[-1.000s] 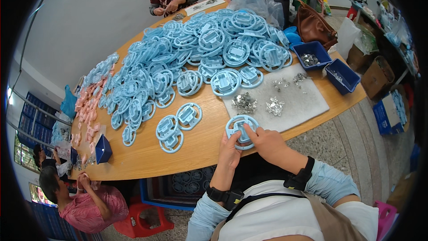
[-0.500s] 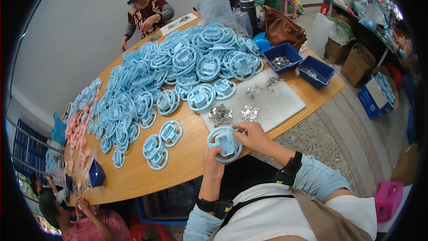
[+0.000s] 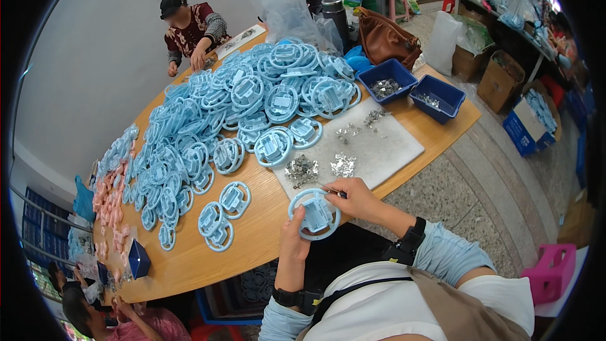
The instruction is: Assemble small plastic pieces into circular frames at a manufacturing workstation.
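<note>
My left hand (image 3: pixel 294 237) is closed on the lower left rim of a light-blue plastic toy steering wheel (image 3: pixel 317 214), held just over the table's near edge. The wheel's recessed middle faces up. At its upper right rim, my right hand (image 3: pixel 357 198) pinches a slim dark-handled tool (image 3: pixel 341 194); its exact kind is too small to tell. Just beyond the wheel, small shiny metal pieces (image 3: pixel 301 170) lie in heaps on a white board (image 3: pixel 385 164). More blue wheels (image 3: pixel 273 146) lie to the left of the board.
A big pile of blue wheels (image 3: pixel 246 91) covers the wooden table (image 3: pixel 262 240). Two blue bins (image 3: pixel 437 98) with metal pieces stand at the right, near a brown bag (image 3: pixel 386 38). Pink parts (image 3: pixel 111 199) lie far left. Other people sit across and at the left.
The held wheel has tilted a little and lies slightly lower in the view. My right hand stays at its rim with the tool. Across the table, a person's hands have moved.
</note>
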A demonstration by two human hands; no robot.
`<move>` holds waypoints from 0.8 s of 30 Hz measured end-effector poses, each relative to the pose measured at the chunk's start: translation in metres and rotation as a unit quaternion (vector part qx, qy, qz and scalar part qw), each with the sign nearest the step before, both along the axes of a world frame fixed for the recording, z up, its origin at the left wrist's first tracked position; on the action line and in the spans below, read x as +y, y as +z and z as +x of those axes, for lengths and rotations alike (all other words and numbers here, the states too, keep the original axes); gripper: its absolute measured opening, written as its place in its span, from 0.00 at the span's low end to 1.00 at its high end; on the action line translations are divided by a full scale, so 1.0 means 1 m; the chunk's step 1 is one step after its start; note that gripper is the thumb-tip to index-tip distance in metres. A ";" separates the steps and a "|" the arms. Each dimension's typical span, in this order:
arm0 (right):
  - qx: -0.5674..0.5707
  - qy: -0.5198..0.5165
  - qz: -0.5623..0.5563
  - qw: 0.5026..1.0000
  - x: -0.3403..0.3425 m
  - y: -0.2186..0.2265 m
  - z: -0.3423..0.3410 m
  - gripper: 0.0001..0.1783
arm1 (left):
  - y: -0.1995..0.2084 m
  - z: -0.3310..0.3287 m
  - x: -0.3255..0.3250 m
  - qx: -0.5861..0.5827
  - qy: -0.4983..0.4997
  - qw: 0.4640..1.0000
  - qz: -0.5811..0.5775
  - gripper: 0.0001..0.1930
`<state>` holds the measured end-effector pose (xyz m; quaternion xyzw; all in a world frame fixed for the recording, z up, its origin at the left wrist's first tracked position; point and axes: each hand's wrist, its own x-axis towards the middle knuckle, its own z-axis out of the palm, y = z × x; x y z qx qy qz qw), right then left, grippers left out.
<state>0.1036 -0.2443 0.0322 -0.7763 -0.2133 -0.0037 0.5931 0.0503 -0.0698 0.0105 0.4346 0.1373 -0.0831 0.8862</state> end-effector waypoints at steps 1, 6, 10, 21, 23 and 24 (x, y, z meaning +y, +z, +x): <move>0.023 0.023 -0.025 0.999 -0.002 0.001 0.000 0.12 | 0.002 0.002 0.000 0.001 0.000 1.000 0.001 0.17; 0.109 0.056 -0.017 0.992 -0.017 -0.010 0.007 0.13 | 0.011 0.007 -0.010 -0.005 0.029 1.000 0.009 0.12; -0.107 -0.135 -0.159 0.972 -0.064 -0.009 0.047 0.13 | 0.009 0.009 -0.013 -0.001 0.030 0.999 0.015 0.12; -0.109 -0.190 -0.225 0.950 -0.109 -0.007 0.079 0.10 | 0.011 0.012 -0.017 0.027 0.033 0.999 -0.003 0.12; -0.102 -0.201 -0.216 0.950 -0.115 -0.006 0.086 0.10 | 0.013 0.014 -0.019 0.027 0.037 0.999 0.000 0.13; -0.098 -0.215 -0.208 0.949 -0.117 -0.005 0.088 0.09 | 0.015 0.015 -0.020 0.026 0.040 0.999 0.003 0.13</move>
